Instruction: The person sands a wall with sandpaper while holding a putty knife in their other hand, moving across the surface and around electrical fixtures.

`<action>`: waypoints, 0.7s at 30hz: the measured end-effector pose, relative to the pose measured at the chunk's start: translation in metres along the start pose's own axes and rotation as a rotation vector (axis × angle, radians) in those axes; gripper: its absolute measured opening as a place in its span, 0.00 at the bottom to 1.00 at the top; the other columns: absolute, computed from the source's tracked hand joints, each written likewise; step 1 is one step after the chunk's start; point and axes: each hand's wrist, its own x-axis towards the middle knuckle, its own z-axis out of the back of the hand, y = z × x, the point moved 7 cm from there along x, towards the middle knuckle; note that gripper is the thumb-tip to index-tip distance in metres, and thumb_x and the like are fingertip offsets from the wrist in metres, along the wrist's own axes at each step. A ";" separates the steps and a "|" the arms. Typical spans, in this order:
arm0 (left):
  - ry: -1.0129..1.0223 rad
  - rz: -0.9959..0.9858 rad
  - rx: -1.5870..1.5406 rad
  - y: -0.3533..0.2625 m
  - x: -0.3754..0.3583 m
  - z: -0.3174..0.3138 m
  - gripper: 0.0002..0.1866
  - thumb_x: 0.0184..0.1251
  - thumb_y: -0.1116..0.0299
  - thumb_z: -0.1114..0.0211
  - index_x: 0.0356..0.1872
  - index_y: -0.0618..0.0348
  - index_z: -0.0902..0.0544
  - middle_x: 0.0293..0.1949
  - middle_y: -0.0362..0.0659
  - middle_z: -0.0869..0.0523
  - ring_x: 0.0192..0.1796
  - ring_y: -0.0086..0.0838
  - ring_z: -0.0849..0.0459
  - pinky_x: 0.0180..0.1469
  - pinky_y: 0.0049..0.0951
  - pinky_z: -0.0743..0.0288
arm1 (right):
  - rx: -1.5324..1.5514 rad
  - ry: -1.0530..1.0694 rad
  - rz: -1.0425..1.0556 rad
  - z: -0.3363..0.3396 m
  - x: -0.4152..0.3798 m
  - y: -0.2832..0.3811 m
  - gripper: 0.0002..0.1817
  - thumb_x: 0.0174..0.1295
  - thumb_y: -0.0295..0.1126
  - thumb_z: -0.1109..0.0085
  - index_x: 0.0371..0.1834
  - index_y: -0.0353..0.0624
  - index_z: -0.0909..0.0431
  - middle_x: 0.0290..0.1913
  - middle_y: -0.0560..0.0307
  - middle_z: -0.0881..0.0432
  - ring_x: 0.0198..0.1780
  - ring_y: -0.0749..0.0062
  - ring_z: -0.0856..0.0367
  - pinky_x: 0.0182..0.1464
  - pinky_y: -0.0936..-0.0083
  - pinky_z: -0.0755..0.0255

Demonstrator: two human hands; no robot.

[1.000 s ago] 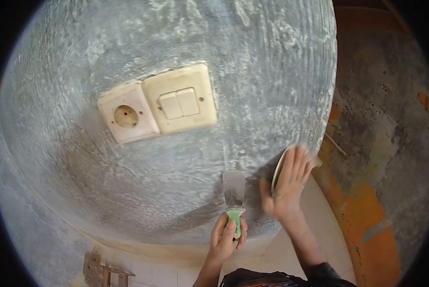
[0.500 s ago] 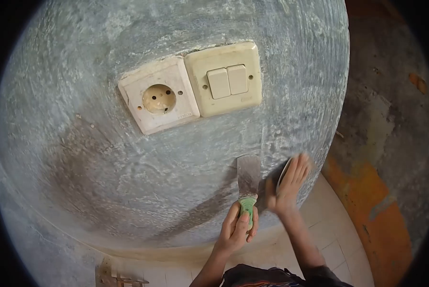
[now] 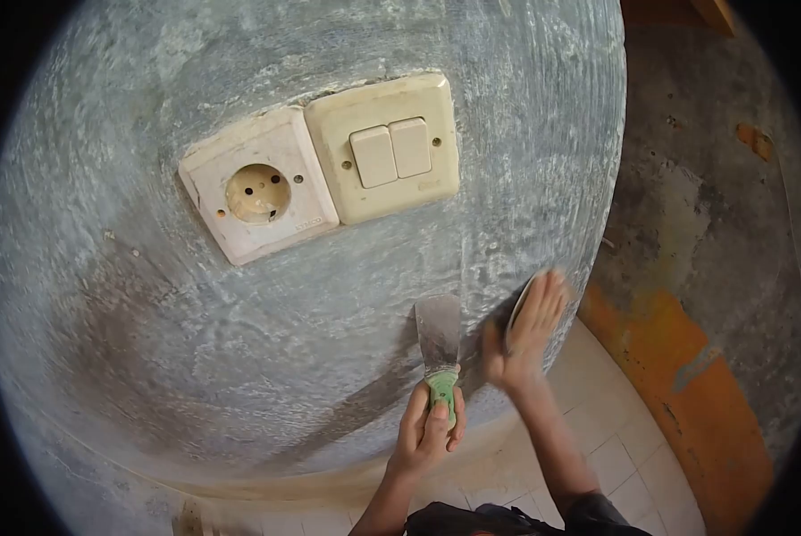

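Observation:
My left hand (image 3: 427, 438) is closed around the green handle of a putty knife (image 3: 439, 332). Its metal blade points up and lies against the rough grey wall (image 3: 239, 339). Just to the right, my right hand (image 3: 525, 335) lies flat, fingers together, and presses a thin pale pad (image 3: 514, 314) onto the wall near its corner edge. The hand is blurred, and only the pad's rim shows from under the fingers.
A cream socket (image 3: 257, 194) and a double light switch (image 3: 387, 152) sit side by side on the wall above the hands. White floor tiles (image 3: 615, 438) lie below. A side wall with peeling orange and grey paint (image 3: 686, 384) stands at the right.
The view has shifted, so the socket and switch now sit higher than a second ago. My right hand with the pad has moved slightly down the wall. The putty knife stays beside it.

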 end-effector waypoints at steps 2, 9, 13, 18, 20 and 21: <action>-0.031 0.000 0.025 0.002 0.000 0.000 0.26 0.75 0.56 0.56 0.62 0.70 0.41 0.35 0.43 0.28 0.21 0.21 0.28 0.17 0.18 0.36 | -0.004 -0.009 0.015 0.014 0.035 -0.005 0.46 0.55 0.40 0.44 0.70 0.23 0.55 0.72 0.26 0.57 0.75 0.36 0.62 0.71 0.44 0.72; -0.093 -0.120 0.052 0.004 0.004 -0.016 0.22 0.76 0.56 0.58 0.55 0.67 0.38 0.34 0.44 0.27 0.20 0.20 0.30 0.17 0.19 0.36 | -0.048 0.080 0.061 -0.010 -0.040 -0.021 0.47 0.54 0.41 0.43 0.69 0.21 0.55 0.71 0.23 0.56 0.74 0.33 0.62 0.70 0.41 0.71; -0.154 -0.107 0.069 0.009 0.006 -0.017 0.27 0.75 0.53 0.57 0.61 0.69 0.39 0.34 0.44 0.27 0.17 0.22 0.29 0.15 0.20 0.36 | 0.013 0.151 0.077 -0.003 -0.019 -0.021 0.46 0.54 0.36 0.46 0.69 0.21 0.59 0.71 0.23 0.59 0.74 0.31 0.66 0.71 0.43 0.72; -0.215 -0.145 0.058 0.011 0.008 -0.023 0.27 0.75 0.53 0.56 0.61 0.69 0.39 0.35 0.44 0.27 0.17 0.22 0.29 0.14 0.20 0.36 | -0.007 0.044 0.099 0.025 0.053 -0.022 0.46 0.55 0.43 0.42 0.70 0.25 0.54 0.72 0.28 0.55 0.74 0.35 0.62 0.70 0.41 0.70; -0.225 -0.174 0.064 0.012 0.008 -0.026 0.27 0.75 0.53 0.56 0.61 0.69 0.39 0.35 0.44 0.28 0.17 0.22 0.29 0.14 0.20 0.36 | -0.005 0.078 0.119 0.016 0.030 -0.028 0.46 0.55 0.43 0.41 0.69 0.24 0.53 0.72 0.27 0.55 0.74 0.35 0.61 0.70 0.41 0.70; -0.229 -0.198 0.074 0.012 0.008 -0.027 0.27 0.75 0.54 0.56 0.61 0.69 0.39 0.35 0.44 0.28 0.17 0.22 0.29 0.14 0.20 0.36 | -0.007 0.111 0.136 0.009 0.009 -0.031 0.47 0.55 0.44 0.41 0.69 0.23 0.53 0.71 0.27 0.54 0.74 0.34 0.61 0.70 0.41 0.70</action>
